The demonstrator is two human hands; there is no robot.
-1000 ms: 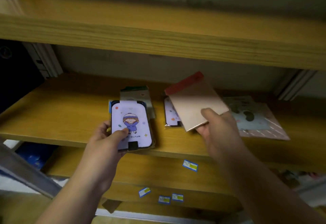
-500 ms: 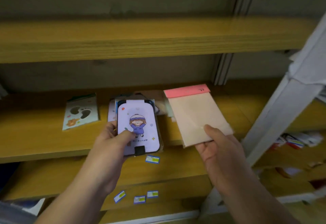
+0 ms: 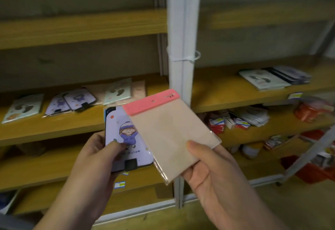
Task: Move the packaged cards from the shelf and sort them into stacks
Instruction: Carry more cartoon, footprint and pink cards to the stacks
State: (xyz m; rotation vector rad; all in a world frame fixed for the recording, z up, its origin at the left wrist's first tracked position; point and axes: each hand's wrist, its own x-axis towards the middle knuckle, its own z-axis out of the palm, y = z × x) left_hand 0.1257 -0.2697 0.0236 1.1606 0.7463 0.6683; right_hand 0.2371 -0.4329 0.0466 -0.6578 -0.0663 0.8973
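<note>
Wooden shelves on white metal uprights fill the view, with a white post [image 3: 183, 48] standing between a left bay and a right bay. On the left shelf [image 3: 54, 128] several packaged cards [image 3: 70, 101] lie loose, some lilac, some pale green with dark blobs. On the right shelf [image 3: 226, 95] two small stacks [image 3: 275, 77] sit side by side, one pale, one dark-edged, so the sorting looks begun but far from finished.

Your left hand [image 3: 101, 155] grips the lilac cartoon card [image 3: 125, 137], thumb curled onto its face. Your right hand [image 3: 208, 168] pinches the beige pack [image 3: 172, 133] with a pink header at its near corner, overlapping the lilac card. Both are off the shelf and not yet placed; I judge they are bound for the right bay.

A line of small print sits below the cartoon figure, too blurred to read. Small price tags [image 3: 119, 184] on the shelf edges are equally illegible.
</note>
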